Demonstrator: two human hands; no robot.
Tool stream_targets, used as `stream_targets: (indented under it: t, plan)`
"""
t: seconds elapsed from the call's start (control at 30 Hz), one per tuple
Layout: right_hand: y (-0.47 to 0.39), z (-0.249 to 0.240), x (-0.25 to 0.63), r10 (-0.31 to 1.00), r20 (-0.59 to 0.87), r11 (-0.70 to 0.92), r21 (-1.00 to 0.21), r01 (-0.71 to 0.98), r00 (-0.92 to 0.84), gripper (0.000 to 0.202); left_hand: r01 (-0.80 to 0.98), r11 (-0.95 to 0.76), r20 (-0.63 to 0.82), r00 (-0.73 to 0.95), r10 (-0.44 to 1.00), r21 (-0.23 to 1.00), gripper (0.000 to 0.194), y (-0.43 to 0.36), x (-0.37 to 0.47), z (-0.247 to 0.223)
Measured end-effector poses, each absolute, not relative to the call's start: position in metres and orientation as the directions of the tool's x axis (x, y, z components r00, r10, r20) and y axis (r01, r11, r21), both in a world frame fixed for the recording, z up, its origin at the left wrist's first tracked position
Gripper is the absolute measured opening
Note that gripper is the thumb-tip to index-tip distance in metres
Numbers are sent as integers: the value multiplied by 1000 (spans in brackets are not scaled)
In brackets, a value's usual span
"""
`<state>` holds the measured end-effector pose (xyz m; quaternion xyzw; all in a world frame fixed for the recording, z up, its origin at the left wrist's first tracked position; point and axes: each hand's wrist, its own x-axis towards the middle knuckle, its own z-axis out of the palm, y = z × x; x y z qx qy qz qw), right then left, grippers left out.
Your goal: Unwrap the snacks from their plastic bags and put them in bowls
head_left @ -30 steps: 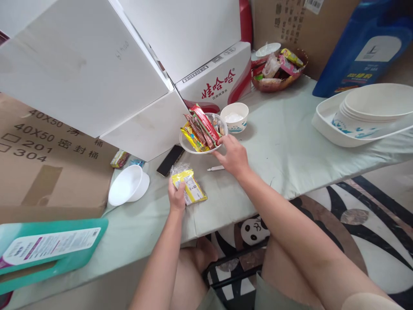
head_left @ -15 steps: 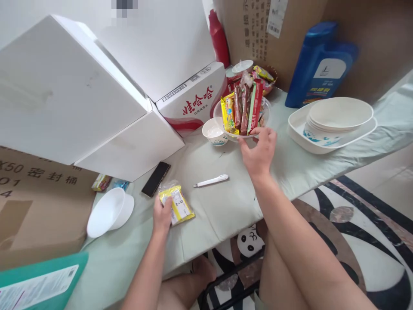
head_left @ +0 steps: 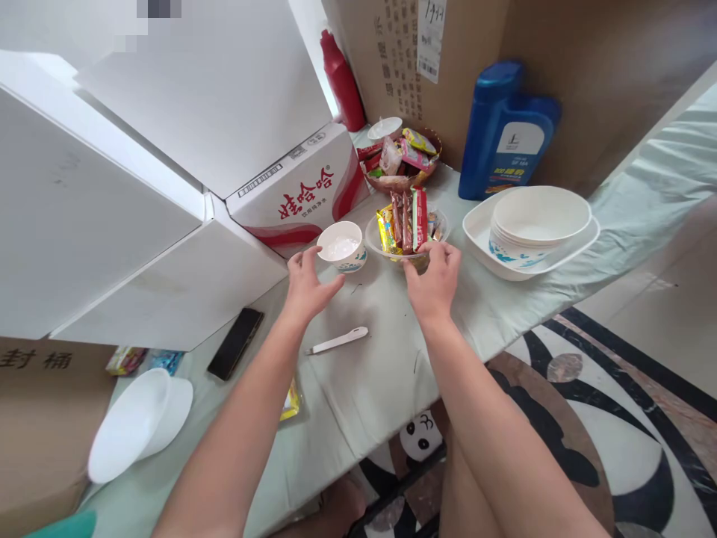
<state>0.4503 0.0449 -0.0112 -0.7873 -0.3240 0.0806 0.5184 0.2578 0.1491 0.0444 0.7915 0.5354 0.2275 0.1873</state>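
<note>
My left hand [head_left: 308, 288] reaches beside a small paper bowl [head_left: 352, 261] with blue print, thumb and fingers apart. Its fingertips are near the bowl's left rim; whether they touch it I cannot tell. With thumb and fingers, my right hand [head_left: 435, 282] grips the near rim of a clear plastic bowl [head_left: 373, 237]. That bowl holds snack sticks [head_left: 408, 224] in brown, red and yellow wrappers, standing up. A yellow snack packet [head_left: 291, 402] lies on the table, mostly hidden by my left forearm. A white utility knife [head_left: 337, 341] lies between my arms.
A black phone [head_left: 235, 345] and tilted white bowls [head_left: 131, 426] are on the left. White boxes [head_left: 140, 276] and a water carton [head_left: 305, 194] stand behind. Farther back are a snack basket [head_left: 403, 181] and red bottle [head_left: 343, 86]. A blue jug [head_left: 507, 142] stands behind stacked bowls [head_left: 541, 217].
My left hand has let go of the yellow packet and moved up to the paper bowl. The clear bowl, still in my right hand, sits lower, in front of the basket. The view has shifted.
</note>
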Motion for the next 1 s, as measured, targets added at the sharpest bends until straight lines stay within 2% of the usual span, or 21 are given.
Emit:
stream_targets:
  t: [0.1,0.23,0.3,0.5,0.63,0.87,1.0]
  plan:
    - [50,-16,454,560,201,-252,-883,397,804,25,771,-353,112,349,930,530,62,168,288,31]
    - [61,-22,453,580,156,-282,-882,377,800,26,751,-402,156,379,912,524,35,184,302,16]
    - [68,-23,452,593,137,-298,-878,374,793,29,733,-423,181,389,903,534,27,188,305,12]
    - [100,-16,472,538,92,-457,-803,383,838,36,737,-414,175,383,907,534,24,195,320,7]
    - [126,-14,491,511,55,-495,-797,346,858,35,698,-431,196,394,898,572,28,197,331,4]
    - [151,-14,508,575,82,-476,-775,415,814,33,702,-473,190,446,875,532,24,195,351,4]
    - [168,-9,517,620,72,-506,-724,468,781,36,692,-479,172,466,868,540,21,193,363,6]
